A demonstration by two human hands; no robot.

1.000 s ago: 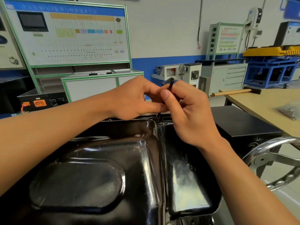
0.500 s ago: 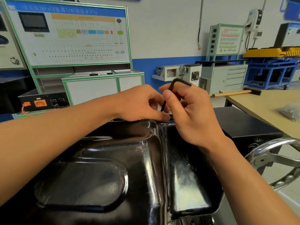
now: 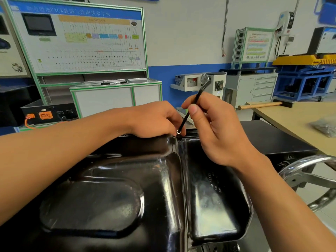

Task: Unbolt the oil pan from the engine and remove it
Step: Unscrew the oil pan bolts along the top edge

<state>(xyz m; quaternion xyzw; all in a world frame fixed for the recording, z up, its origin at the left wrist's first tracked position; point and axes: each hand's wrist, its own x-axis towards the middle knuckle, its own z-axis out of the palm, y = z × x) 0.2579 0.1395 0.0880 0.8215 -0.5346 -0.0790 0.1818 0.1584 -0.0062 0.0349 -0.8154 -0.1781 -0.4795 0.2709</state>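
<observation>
The black oil pan is seen close in front. At its far rim a hex key is pinched between thumb and fingers of the right hand. The left hand is curled at the key's tip, perhaps round a bolt.

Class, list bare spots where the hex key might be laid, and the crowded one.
Free: tan table between wooden handle and bag; black top beside right hand; flat middle of oil pan. Crowded: far rim, where left hand meets it at the hex key.
</observation>
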